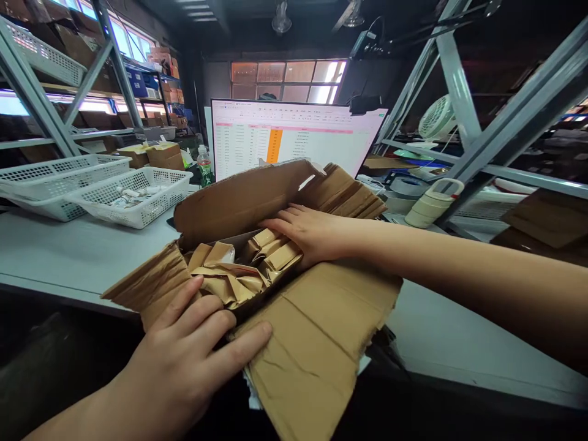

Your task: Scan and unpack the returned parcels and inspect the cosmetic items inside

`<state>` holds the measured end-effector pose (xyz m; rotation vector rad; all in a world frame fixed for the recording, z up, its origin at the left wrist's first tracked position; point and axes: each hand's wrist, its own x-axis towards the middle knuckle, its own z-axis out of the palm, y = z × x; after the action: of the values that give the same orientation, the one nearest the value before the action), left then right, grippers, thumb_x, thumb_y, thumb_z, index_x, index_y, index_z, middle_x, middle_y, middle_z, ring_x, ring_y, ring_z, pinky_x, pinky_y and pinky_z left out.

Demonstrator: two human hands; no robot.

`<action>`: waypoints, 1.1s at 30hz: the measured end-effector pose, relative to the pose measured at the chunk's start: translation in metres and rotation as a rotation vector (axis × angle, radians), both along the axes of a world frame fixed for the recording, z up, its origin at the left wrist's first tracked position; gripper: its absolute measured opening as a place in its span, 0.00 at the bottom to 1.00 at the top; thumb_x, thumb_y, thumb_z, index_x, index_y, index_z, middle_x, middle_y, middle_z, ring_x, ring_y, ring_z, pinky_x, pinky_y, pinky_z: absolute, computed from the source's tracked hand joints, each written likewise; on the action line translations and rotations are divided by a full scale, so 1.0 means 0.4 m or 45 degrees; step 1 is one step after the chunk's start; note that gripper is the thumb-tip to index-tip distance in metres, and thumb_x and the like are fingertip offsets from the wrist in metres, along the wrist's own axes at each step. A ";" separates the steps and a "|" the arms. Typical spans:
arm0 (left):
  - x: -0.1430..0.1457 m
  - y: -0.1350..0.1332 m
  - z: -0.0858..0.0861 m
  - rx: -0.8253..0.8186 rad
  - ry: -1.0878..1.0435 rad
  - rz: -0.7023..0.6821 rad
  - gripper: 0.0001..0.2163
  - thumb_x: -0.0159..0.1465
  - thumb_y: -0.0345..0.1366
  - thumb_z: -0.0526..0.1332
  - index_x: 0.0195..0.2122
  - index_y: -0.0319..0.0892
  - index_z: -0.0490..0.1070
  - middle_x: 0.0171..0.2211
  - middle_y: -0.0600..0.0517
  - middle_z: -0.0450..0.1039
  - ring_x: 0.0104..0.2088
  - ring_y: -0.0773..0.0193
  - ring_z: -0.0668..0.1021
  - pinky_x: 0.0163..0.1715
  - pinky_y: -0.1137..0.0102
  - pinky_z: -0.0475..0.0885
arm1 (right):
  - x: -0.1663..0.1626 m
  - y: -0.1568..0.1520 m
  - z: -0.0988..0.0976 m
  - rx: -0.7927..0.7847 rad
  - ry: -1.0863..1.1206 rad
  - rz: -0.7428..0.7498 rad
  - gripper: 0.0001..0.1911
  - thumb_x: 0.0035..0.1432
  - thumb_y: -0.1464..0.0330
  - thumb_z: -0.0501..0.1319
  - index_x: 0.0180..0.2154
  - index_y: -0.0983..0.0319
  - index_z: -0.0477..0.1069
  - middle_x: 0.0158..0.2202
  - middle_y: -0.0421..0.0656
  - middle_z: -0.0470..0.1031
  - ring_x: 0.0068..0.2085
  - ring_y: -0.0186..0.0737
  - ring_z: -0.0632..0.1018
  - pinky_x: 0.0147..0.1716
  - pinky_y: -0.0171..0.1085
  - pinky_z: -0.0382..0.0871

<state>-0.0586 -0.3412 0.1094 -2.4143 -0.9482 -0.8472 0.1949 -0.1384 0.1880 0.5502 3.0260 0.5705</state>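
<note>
An open cardboard box (316,343) with torn flaps sits at the near edge of a white table (68,251). Several shiny gold-tan packets (229,275) fill its inside. My left hand (184,361) rests on the box's near corner, fingers stretched flat over the flap and packets. My right hand (307,236) reaches in from the right and lies on a bundle of packets (275,251) near the back flap, fingers out flat, not clearly gripping any.
White plastic baskets (133,196) stand at the left of the table, one holding small items. A monitor (294,138) showing a spreadsheet stands behind the box, a green bottle (204,165) beside it. Tape rolls (432,205) and a fan (436,119) lie right among metal shelving.
</note>
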 end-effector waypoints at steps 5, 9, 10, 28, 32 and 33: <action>-0.028 0.022 0.039 -0.028 0.080 0.103 0.23 0.68 0.25 0.52 0.62 0.49 0.69 0.37 0.51 0.75 0.42 0.59 0.74 0.61 0.55 0.62 | -0.042 -0.006 0.022 -0.086 -0.019 -0.061 0.44 0.45 0.62 0.72 0.62 0.65 0.63 0.51 0.54 0.74 0.49 0.56 0.75 0.51 0.52 0.67; -0.089 0.028 0.079 -0.002 0.108 0.211 0.23 0.70 0.25 0.50 0.61 0.52 0.70 0.33 0.52 0.75 0.37 0.59 0.74 0.48 0.60 0.66 | -0.079 -0.013 0.084 -0.087 0.031 -0.118 0.32 0.46 0.61 0.71 0.53 0.62 0.69 0.48 0.52 0.75 0.46 0.55 0.75 0.48 0.50 0.68; -0.110 0.025 0.087 0.006 0.115 0.251 0.23 0.70 0.26 0.49 0.61 0.53 0.70 0.33 0.52 0.75 0.37 0.60 0.75 0.47 0.60 0.64 | -0.090 -0.014 0.106 -0.078 0.071 -0.122 0.30 0.46 0.61 0.71 0.51 0.62 0.69 0.48 0.51 0.75 0.46 0.54 0.75 0.47 0.49 0.68; -0.311 -0.007 0.164 -0.049 0.365 0.355 0.24 0.67 0.23 0.52 0.62 0.49 0.68 0.41 0.52 0.79 0.40 0.59 0.76 0.43 0.63 0.61 | -0.276 -0.037 0.193 0.018 0.317 0.058 0.26 0.45 0.60 0.70 0.45 0.60 0.67 0.45 0.47 0.74 0.43 0.50 0.75 0.40 0.43 0.66; -0.317 -0.001 0.120 -0.117 0.343 0.307 0.22 0.67 0.23 0.54 0.61 0.46 0.68 0.41 0.51 0.78 0.39 0.60 0.75 0.42 0.64 0.62 | -0.254 -0.046 0.133 -0.093 0.274 0.036 0.27 0.46 0.58 0.69 0.47 0.60 0.68 0.45 0.48 0.75 0.43 0.49 0.76 0.41 0.43 0.67; -0.312 -0.007 0.108 -0.108 0.340 0.292 0.22 0.68 0.23 0.54 0.61 0.45 0.68 0.39 0.52 0.78 0.37 0.60 0.74 0.42 0.64 0.62 | -0.241 -0.040 0.123 -0.147 0.315 0.020 0.30 0.46 0.56 0.69 0.49 0.60 0.67 0.46 0.48 0.75 0.43 0.49 0.76 0.40 0.42 0.67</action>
<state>-0.1835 -0.3441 0.1525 -2.3531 -1.1432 -0.3992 0.0986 -0.1544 0.2372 0.6354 3.2706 0.3475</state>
